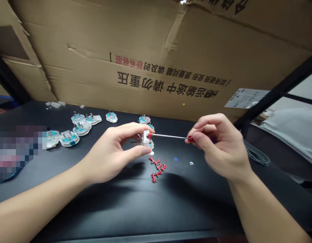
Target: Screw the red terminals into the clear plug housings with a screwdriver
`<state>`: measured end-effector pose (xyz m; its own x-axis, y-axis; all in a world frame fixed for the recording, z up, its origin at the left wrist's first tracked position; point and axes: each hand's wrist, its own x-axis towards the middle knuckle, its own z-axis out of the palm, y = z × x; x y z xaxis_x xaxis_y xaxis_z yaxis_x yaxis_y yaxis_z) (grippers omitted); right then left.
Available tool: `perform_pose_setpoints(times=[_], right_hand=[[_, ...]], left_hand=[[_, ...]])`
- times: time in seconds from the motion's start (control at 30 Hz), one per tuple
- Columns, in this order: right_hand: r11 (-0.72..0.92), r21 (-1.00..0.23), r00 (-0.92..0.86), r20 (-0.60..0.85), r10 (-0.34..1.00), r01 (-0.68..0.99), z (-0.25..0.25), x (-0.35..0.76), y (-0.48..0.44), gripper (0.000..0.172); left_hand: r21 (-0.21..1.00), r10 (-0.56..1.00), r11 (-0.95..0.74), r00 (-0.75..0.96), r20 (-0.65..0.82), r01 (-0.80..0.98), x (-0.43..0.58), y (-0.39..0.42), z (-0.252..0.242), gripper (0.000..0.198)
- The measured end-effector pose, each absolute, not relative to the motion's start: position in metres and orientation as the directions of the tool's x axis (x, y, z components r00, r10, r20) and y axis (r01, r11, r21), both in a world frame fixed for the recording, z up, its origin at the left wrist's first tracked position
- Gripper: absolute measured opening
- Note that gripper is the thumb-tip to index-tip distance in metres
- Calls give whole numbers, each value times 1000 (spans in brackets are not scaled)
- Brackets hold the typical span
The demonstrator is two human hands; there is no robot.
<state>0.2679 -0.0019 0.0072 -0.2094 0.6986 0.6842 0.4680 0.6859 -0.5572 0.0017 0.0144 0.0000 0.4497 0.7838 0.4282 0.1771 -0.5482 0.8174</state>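
Pinching clear plug point(147, 140) in left hand point(115, 153) | right hand point(219, 148) grips screwdriver point(171, 136) | tip at plug

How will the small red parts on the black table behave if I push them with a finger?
The small red parts look tiny and thin, so they are probably very light and would scatter at a push. They lie in a loose heap on the smooth black table, so they may slide easily.

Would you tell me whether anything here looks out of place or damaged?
The cardboard box behind the table stands upside down, print inverted, with creases and a tear near its top. The plug in the left hand, the screwdriver in the right hand and the red pieces look fine.
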Motion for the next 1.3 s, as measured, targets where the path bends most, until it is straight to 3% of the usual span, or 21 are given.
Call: perform_pose_setpoints(times=[0.1,0.23,0.37,0.5,0.63,0.7,0.83,0.9,1.1,1.3], right_hand=[[711,-525,-258,688,678,468,7,267,-2,26],[681,-582,-220,666,712,444,7,265,-3,14],[691,-580,-226,672,705,431,8,264,-4,26],[626,-663,-192,608,770,411,9,264,-4,14],[679,-581,-239,654,718,449,11,263,-6,28],[670,-571,-235,651,721,475,12,262,-8,23],[528,-686,-255,466,847,501,12,259,-8,11],[493,-699,-303,388,870,518,10,257,-6,14],[727,-313,-416,654,631,610,3,251,-2,6],[731,-58,-479,720,503,680,3,254,2,9]], left_hand=[[824,793,-537,439,422,178,1,14,0,26],[800,767,-572,465,441,184,0,14,2,22],[803,772,-566,459,439,185,1,13,3,24],[789,757,-582,485,437,196,2,12,3,24],[792,761,-574,492,423,207,1,12,1,26],[765,749,-601,496,438,231,1,13,0,27],[621,675,-719,529,514,312,-1,15,-1,26],[619,664,-726,539,518,299,-1,15,-1,28],[859,785,-480,525,328,181,3,14,0,39],[899,767,-412,588,255,148,7,17,-2,26]])
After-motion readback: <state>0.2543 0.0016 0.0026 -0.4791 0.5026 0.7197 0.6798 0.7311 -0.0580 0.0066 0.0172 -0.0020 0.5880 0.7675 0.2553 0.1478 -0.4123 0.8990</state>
